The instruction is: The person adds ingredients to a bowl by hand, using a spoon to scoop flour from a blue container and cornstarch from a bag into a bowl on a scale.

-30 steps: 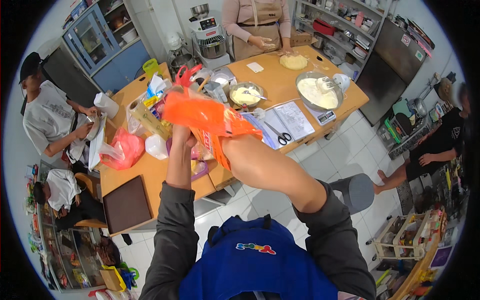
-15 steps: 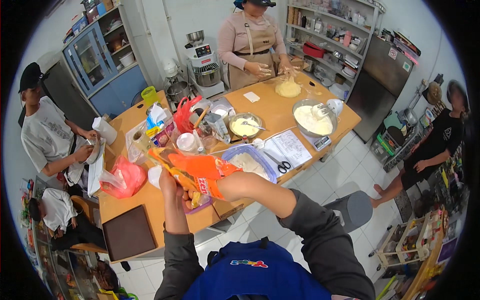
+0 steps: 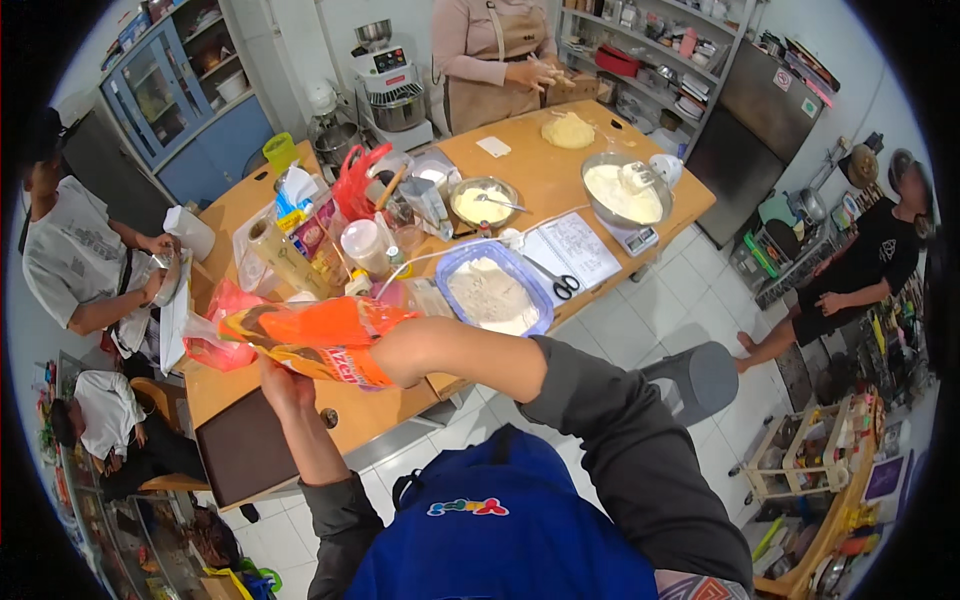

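Note:
An orange plastic packet (image 3: 285, 325) lies sideways in the air over the near left of the table, in front of a pink bag (image 3: 215, 350). My left hand (image 3: 285, 385) is closed on its lower left part. My right hand (image 3: 395, 350) is at the packet's right end, its fingers hidden by the plastic. Just beyond are a lilac tub of flour (image 3: 490, 290), a clear jar (image 3: 365, 245) and a roll of film (image 3: 280, 255). Scissors (image 3: 560, 280) rest on an open notebook (image 3: 575, 245). A dark tray (image 3: 240, 450) is at the near left corner.
A steel bowl of cream (image 3: 610, 190) on a scale, a yellow bowl (image 3: 480, 205) and dough (image 3: 565, 130) stand farther back. A co-worker (image 3: 500, 70) stands beyond, others (image 3: 70, 250) at left, one (image 3: 860, 270) at right. A grey bin (image 3: 700, 385) stands on the floor.
Both my hands and the orange packet have moved left, uncovering the lilac tub of flour. The packet has turned more sideways. The co-worker at the back has lifted both hands off the dough.

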Demonstrator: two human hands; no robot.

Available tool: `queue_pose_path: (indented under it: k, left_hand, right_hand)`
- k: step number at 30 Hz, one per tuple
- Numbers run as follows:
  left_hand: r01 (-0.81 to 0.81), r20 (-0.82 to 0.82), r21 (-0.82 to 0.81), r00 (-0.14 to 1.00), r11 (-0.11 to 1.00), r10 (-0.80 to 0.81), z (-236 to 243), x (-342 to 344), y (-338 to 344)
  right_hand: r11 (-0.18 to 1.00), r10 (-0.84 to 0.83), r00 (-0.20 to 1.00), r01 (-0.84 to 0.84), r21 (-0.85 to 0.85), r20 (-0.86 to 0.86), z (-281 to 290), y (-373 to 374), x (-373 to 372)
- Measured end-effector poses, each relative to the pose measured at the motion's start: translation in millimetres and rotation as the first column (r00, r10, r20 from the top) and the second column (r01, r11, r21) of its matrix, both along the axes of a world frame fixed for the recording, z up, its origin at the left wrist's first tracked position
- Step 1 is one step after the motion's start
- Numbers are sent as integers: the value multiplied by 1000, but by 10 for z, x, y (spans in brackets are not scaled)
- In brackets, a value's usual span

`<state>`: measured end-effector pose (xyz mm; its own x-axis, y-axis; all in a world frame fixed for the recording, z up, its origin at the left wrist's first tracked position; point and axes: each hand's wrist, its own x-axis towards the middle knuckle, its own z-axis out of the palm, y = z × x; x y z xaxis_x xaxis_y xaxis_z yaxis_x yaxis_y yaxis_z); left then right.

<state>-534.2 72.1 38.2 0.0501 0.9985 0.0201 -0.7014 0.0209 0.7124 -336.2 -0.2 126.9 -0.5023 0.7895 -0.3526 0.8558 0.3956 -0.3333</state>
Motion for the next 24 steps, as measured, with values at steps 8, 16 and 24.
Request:
queue_pose_path:
  k: [8,16,24]
  left_hand:
    - [-37,77,-72,996,997,43,-258,-530,-8]
    - [-164,55,-134,983,977,172,-258,-785,-87]
    - [-91,-59,86,994,992,97,-15,-1064,-212]
  right_hand:
    - [987,121,992,-116,-109,36,200,-21,-315]
    - [985,138,990,-136,-104,15,102,102,-489]
    - [976,204,970,-213,-55,-136,314,-36,-504]
